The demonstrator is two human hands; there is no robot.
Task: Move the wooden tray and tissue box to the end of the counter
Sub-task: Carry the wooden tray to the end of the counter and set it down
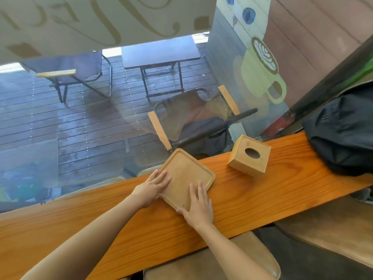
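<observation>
A person stands at a long, narrow table (232, 201) of orange, strongly grained wood that runs along a window. Both bare hands rest on a tray (186, 176), a flat, pale wooden rectangle with rounded corners and a low raised rim.

The left hand (153, 188) lies across the tray's near-left edge, its fingers (161, 176) spread wide and flat on the smooth inner surface. The right hand (198, 207) covers the near corner, fingers likewise flat and extended, thumb along the rim. Neither hand is curled around anything; the palms press down, which looks like a hold for sliding the tray along the table rather than lifting it.

Just beyond the fingertips the tray lies bare. Past its far-right corner, apart from both hands, sits the tissue box (249, 158), a pale wooden cube with an oval hole in its top and no tissue showing. It stands squarely on the table, untouched.

Further right, well beyond the box, a black bag (341, 134) of soft, creased fabric slumps over the table's end, likely limiting where things can be set.

Both task items lie mid-table, so the move seems barely begun. Beyond the glass are a wet plank deck and folding chairs.
</observation>
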